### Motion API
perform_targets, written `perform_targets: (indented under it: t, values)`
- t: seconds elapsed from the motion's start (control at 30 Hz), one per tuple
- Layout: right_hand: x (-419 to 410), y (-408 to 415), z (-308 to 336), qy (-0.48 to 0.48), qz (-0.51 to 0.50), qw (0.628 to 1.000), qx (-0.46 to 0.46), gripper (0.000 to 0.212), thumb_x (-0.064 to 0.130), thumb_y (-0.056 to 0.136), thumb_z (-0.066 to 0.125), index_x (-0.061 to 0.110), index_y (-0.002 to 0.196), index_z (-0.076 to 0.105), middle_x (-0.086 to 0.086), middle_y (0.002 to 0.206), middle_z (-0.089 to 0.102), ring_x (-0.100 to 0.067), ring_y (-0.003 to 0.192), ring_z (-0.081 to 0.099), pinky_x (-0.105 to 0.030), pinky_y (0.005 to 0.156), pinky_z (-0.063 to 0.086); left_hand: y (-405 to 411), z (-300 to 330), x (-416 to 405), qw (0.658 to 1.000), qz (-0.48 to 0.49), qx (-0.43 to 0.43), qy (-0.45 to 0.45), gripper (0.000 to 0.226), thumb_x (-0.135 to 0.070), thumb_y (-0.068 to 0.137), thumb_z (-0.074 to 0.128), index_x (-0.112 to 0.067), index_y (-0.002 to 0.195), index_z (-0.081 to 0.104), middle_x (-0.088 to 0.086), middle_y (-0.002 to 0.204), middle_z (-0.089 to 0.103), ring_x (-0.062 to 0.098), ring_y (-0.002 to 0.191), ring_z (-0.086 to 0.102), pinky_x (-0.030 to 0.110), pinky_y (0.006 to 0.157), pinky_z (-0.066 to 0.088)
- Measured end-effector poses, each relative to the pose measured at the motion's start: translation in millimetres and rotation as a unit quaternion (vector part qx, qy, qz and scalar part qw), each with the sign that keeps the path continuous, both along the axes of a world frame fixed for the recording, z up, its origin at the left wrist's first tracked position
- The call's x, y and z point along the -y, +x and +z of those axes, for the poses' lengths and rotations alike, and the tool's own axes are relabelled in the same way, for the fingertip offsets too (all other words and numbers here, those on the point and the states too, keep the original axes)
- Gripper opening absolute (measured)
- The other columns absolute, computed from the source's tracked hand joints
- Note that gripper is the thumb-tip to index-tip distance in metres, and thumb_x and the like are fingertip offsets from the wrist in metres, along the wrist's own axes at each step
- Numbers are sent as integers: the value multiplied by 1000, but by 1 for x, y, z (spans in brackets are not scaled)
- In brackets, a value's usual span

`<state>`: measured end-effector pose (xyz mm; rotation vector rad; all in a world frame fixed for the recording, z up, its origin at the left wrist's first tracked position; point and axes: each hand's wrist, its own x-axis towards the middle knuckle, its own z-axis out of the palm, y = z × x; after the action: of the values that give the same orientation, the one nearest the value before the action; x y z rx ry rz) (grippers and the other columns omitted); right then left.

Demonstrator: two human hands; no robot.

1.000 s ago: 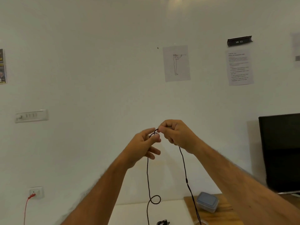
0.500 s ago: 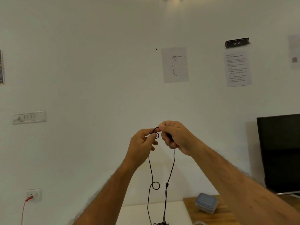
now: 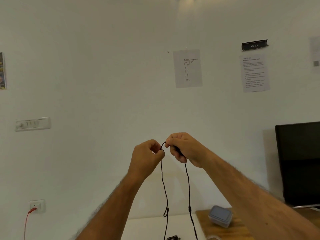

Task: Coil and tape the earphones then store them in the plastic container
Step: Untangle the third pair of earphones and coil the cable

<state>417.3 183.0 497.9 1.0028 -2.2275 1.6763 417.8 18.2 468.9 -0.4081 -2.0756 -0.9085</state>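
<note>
Two hands pinch the earphone cable up in front of the wall

Both hands are raised before the white wall, close together and almost touching. The left hand has its fingers curled, and its grip pinches the black earphone cable between thumb and forefinger. The right hand is curled too, its grip closed round the same cable, with a dark stretch of cord showing under its fingers. Between the two grips a short arc of cable bows upward.

From each hand one strand hangs down, so the cable's long axis runs nearly vertical. The left strand drops from the left hand and twists into a small loop low down, just above the table. The right strand falls from the right hand, carries a small dark bead or slider partway down, and slants slightly rightward as it nears the bottom edge. Both strands run out of view at the bottom, where a small dark piece lies on the white table; what it is cannot be told.

The plastic container, clear with a grey-blue lid on, sits tilted on the wooden surface to the right, well apart from the hands. A dark monitor stands at far right. On the wall hang a line drawing, a printed sheet, a black sign, a switch plate and a socket with a red cord.
</note>
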Motion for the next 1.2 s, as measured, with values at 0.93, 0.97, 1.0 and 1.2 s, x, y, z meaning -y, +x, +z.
perform_targets:
  t: [0.93, 0.97, 1.0, 1.2]
  values:
    - [-59, -28, -36, 50, 87, 980, 171, 42, 40, 100, 47, 3, 119, 54, -3, 63, 47, -13, 45, 38, -36, 61, 53, 5, 54, 32, 942, -144, 299, 54, 23, -14, 95, 39, -10, 83, 57, -5, 54, 37, 10, 45, 38, 32, 56, 52]
    - [-51, -25, -32, 48, 91, 984, 147, 41, 38, 97, 55, 3, 118, 55, -3, 64, 48, -12, 46, 37, -34, 57, 52, 7, 53, 24, 937, -156, 312, 23, 24, -15, 96, 39, -10, 86, 59, -5, 56, 38, 10, 48, 40, 32, 56, 53]
    - [-44, -22, -26, 47, 85, 987, 125, 39, 35, 95, 59, 2, 116, 56, -2, 63, 47, -12, 46, 36, -30, 53, 49, 9, 51, 18, 932, -171, 320, -2, 25, -16, 97, 38, -10, 89, 61, -5, 58, 38, 10, 51, 42, 31, 56, 53]
    - [-37, -17, 4, 5, -6, 1000, 7, 14, 18, 95, 63, 5, 90, 66, 1, 53, 30, -11, 45, 19, -20, 41, 16, 11, 44, 25, 917, -256, 305, -5, 26, -23, 105, 39, -10, 98, 61, -6, 62, 33, 7, 50, 32, 18, 43, 24]
